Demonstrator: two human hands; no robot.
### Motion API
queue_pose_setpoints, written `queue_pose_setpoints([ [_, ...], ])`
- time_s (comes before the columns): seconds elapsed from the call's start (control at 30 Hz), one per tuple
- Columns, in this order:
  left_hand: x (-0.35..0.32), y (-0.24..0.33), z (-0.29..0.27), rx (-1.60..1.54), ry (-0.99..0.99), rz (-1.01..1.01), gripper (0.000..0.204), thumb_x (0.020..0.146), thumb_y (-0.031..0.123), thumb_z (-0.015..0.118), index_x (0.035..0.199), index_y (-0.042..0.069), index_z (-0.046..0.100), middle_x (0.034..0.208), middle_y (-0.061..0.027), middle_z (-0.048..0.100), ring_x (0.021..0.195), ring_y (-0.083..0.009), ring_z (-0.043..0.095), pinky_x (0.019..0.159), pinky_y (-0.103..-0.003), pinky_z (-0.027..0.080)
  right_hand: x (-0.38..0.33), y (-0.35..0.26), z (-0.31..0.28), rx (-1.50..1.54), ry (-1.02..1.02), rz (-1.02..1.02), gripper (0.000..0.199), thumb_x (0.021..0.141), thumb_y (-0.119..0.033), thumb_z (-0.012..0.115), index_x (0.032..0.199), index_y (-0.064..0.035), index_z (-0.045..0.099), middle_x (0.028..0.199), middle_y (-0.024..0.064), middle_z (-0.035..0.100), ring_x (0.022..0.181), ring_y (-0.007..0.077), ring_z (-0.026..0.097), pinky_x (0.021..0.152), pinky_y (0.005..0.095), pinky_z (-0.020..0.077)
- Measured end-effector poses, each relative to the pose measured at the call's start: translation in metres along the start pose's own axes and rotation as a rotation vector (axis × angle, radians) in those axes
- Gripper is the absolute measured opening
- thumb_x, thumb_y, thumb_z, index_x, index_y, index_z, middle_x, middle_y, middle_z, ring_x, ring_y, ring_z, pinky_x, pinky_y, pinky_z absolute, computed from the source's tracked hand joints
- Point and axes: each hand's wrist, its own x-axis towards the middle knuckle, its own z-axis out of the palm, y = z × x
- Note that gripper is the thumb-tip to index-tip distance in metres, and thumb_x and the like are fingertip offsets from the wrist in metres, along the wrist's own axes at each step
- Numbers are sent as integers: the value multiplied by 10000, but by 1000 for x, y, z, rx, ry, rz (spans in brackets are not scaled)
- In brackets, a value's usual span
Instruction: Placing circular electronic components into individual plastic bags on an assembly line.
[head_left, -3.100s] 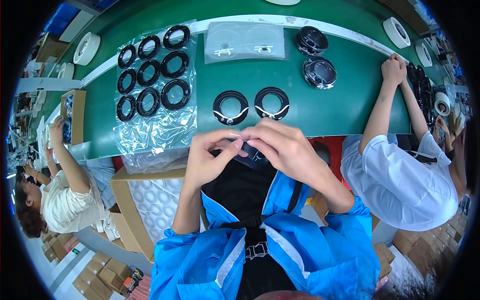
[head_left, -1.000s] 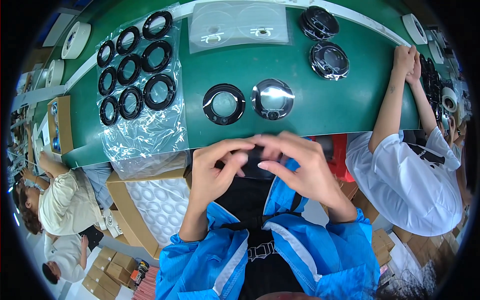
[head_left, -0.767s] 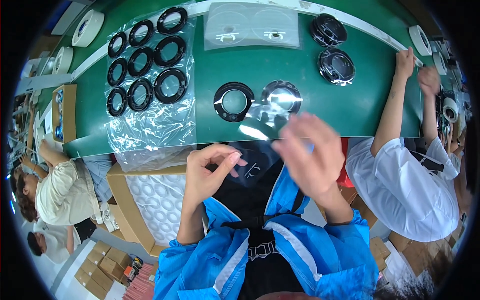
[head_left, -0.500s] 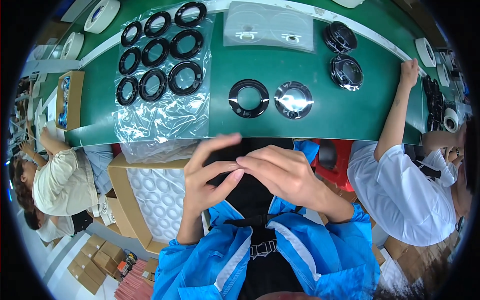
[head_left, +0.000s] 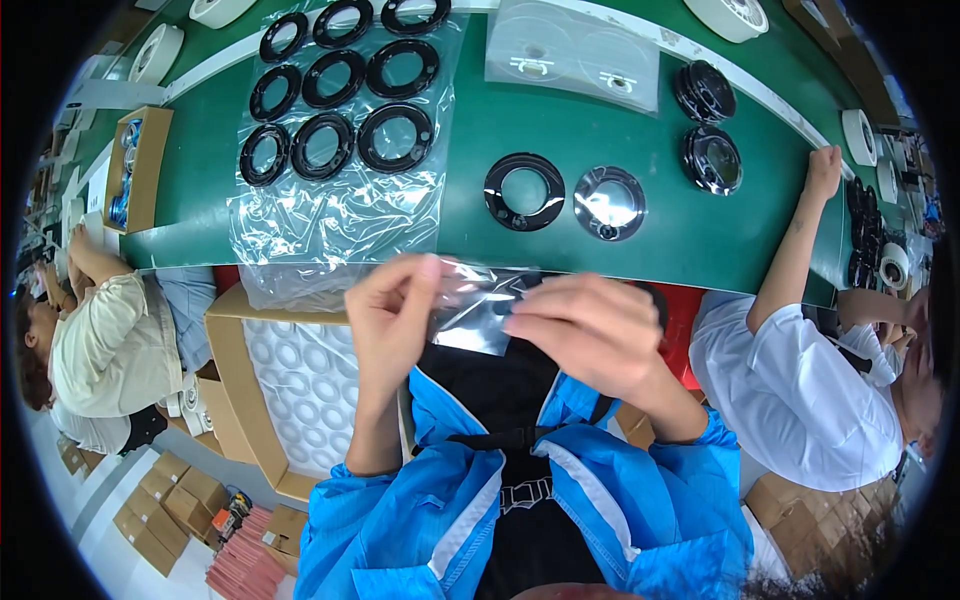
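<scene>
A clear plastic film (head_left: 474, 322) is stretched between my two hands, in front of the table's near edge. My left hand (head_left: 392, 308) pinches its left side between thumb and fingers. On the right side my right hand (head_left: 592, 328), slightly blurred, grips it too. Beyond them on the green table lie a black ring (head_left: 525, 192) and, to its right, a clear shiny disc (head_left: 610, 204). Black rings (head_left: 396, 138) stand in rows on a clear plastic sheet (head_left: 335, 225) at the left.
Two stacks of black round parts (head_left: 711, 160) stand at the right. Flat translucent sheets (head_left: 572, 58) lie at the back. A cardboard box (head_left: 232, 385) of white rings is below the table edge at left. Co-workers sit on both sides; one's arm (head_left: 790, 230) rests on the table.
Earlier my fingertips met, with something barely visible between them. Now the hands are farther apart and the film is spread out between them. The view has shifted slightly.
</scene>
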Motion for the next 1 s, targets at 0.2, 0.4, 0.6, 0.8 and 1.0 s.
queue_pose_setpoints([
  [0.2,5,5,0,302,-80,282,135,1058,59,744,1020,-46,820,1224,-148,824,909,-207,817,764,-284,629,9,37,-5,685,345,834,51,991,-3,824,1033,23,815,977,86,794,841,121,738,650,259,572],
  [0.4,0,-13,21,544,-201,460,93,974,44,806,1014,-39,811,1382,-124,784,977,-284,831,796,-322,651,8,61,18,534,299,1043,110,1003,-37,832,1083,36,814,908,51,795,772,50,710,566,201,499],
  [0.6,2,-15,20,554,-187,431,121,962,54,825,1037,-40,812,1390,-89,781,1008,-283,830,808,-324,657,9,71,19,487,259,1024,106,1001,-40,833,1077,33,818,892,46,800,757,39,710,537,182,469],
  [0.8,2,-16,20,546,-181,422,118,962,55,825,1043,-31,821,1387,-73,786,991,-262,834,805,-314,658,5,75,25,448,249,974,109,996,-43,838,1075,30,819,887,44,802,765,34,717,533,180,466],
  [1.0,2,-16,19,558,-188,416,108,969,63,821,1040,-18,830,1385,-71,788,1002,-250,837,802,-301,659,5,75,25,448,253,966,105,997,-46,837,1076,21,822,898,45,805,782,42,728,532,186,479],
])
